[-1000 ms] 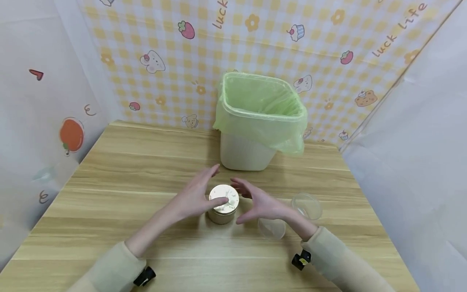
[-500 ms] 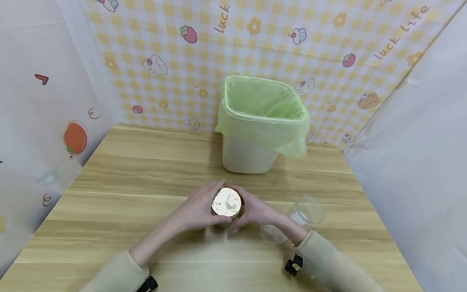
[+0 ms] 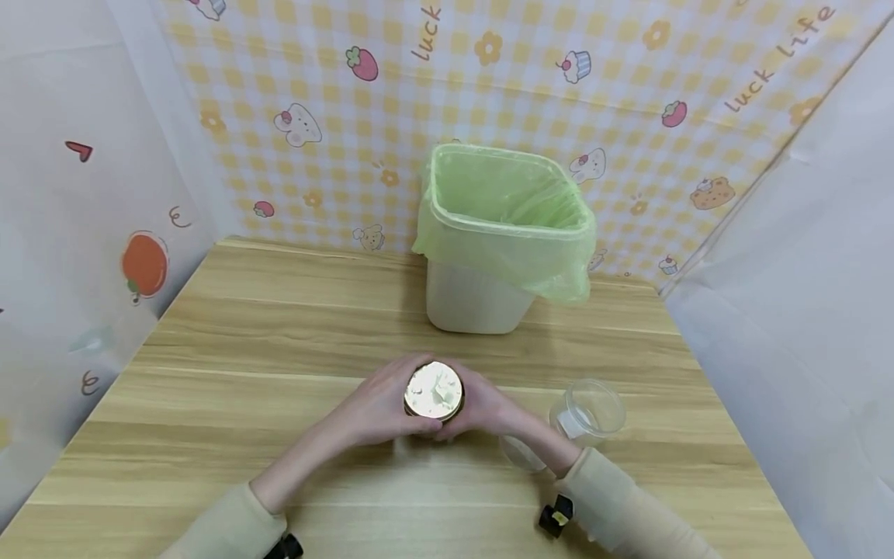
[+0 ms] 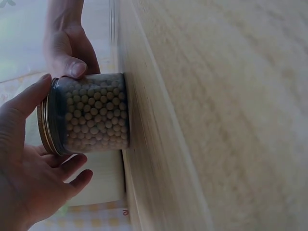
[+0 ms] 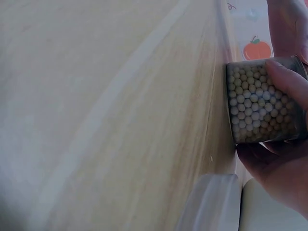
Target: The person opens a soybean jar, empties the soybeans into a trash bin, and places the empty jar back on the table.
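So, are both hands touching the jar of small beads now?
Touching. In the left wrist view the left hand wraps the jar near its gold lid, and the right hand's thumb presses its wall. The right wrist view shows the right hand gripping it.

Above the centre of the head view we see a pale bin (image 3: 475, 299) lined with a green bag (image 3: 506, 225), standing at the far edge of the wooden table (image 3: 230, 334). At lower right of that frame we find a clear plastic cup (image 3: 588, 411) and, just beside it to the left, a clear lid (image 3: 520, 452). Behind runs a yellow checked backdrop (image 3: 335, 101) with cartoon prints.
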A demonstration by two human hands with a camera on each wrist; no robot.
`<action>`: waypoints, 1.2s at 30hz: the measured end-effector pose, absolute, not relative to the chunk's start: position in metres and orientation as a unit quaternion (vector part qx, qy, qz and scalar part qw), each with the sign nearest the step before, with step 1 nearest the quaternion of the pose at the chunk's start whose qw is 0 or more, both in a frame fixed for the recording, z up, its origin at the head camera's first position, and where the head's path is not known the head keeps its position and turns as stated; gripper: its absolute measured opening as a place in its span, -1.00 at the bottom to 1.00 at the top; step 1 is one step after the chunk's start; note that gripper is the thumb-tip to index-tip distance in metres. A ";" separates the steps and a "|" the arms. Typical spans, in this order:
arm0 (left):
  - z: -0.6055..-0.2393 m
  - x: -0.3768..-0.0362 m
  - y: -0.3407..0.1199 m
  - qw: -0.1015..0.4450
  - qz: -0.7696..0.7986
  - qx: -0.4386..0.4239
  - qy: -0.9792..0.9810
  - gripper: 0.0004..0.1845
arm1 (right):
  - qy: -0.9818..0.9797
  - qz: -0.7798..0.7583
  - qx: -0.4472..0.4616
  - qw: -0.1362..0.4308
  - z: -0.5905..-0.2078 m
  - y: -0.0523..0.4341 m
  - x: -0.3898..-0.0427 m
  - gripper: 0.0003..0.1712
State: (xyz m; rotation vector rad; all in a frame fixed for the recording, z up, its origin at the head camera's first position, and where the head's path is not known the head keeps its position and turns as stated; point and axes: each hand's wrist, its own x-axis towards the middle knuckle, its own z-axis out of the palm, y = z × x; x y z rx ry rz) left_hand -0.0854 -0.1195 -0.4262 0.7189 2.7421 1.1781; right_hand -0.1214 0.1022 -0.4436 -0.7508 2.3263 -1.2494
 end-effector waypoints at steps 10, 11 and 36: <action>-0.425 -0.085 -0.120 -0.002 0.377 0.217 0.900 -0.05 | 0.842 -0.444 -0.261 0.159 -0.444 0.102 -0.118 0.16; -0.424 -0.085 -0.120 -0.009 0.378 0.218 0.900 -0.05 | 0.842 -0.447 -0.260 0.153 -0.443 0.101 -0.117 0.15; -0.406 -0.083 -0.111 -0.093 0.383 0.181 0.901 -0.03 | 0.864 -0.455 -0.210 0.046 -0.428 0.094 -0.112 0.09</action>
